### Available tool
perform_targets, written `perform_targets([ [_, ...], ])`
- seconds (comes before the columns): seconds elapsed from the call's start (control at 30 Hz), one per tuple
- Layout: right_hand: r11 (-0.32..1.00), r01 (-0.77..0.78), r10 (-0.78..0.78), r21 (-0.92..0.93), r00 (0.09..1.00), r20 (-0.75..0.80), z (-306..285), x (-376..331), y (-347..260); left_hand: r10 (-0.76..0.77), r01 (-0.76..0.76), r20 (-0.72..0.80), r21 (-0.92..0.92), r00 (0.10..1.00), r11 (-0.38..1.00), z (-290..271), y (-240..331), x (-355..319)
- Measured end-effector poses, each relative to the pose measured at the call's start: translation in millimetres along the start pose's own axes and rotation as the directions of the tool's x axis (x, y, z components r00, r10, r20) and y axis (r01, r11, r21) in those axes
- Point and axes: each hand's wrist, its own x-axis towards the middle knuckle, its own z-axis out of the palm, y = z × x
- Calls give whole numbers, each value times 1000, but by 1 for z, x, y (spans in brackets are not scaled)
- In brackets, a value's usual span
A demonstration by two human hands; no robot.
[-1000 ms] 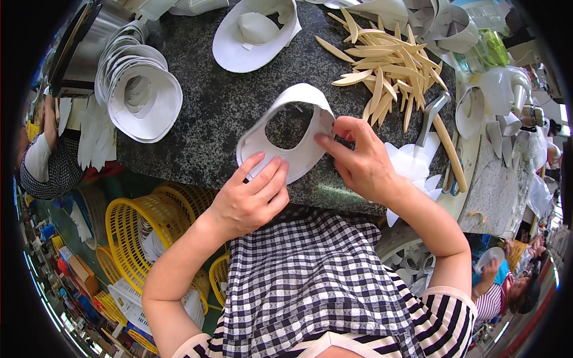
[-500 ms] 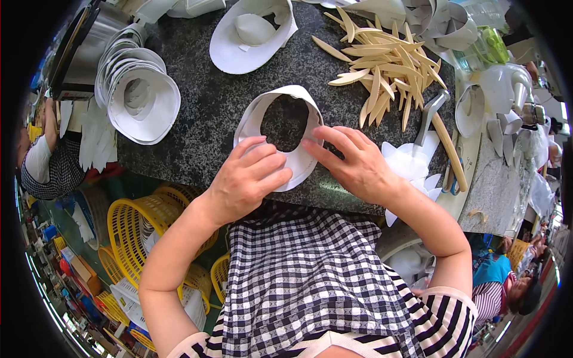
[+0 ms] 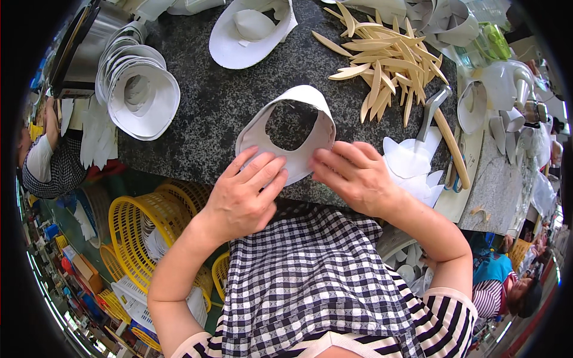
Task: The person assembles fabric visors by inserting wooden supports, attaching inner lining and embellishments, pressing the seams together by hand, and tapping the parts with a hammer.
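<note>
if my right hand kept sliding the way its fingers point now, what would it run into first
The right hand points left across the near edge of the white ring-shaped paper piece it already presses. Going straight on, it would most likely meet the left hand's fingertips, a short gap away; depth is hard to judge.

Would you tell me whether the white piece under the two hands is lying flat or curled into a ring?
Curled into a ring. The white piece loops around an opening that shows the dark stone table, while the left hand and right hand press its near edge.
</note>
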Motion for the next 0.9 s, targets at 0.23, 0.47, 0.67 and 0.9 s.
perform_targets([
  [0.23, 974, 171, -181, 148, 982, 56, 10, 17, 10, -114, 121, -211, 20, 971, 992, 36, 12, -4],
  [0.47, 932, 362, -361, 20, 932, -16, 17, 25, 19, -259, 237, -282, -110, 924, 965, 39, 21, 5],
  [0.67, 997, 10, -7, 79, 999, -40, 23, 28, 7, -248, 247, -330, -46, 911, 968, 40, 20, 6],
  [0.9, 980, 134, -129, 146, 991, -47, 21, 7, -1, -250, 238, -387, -78, 888, 968, 43, 15, 12],
])
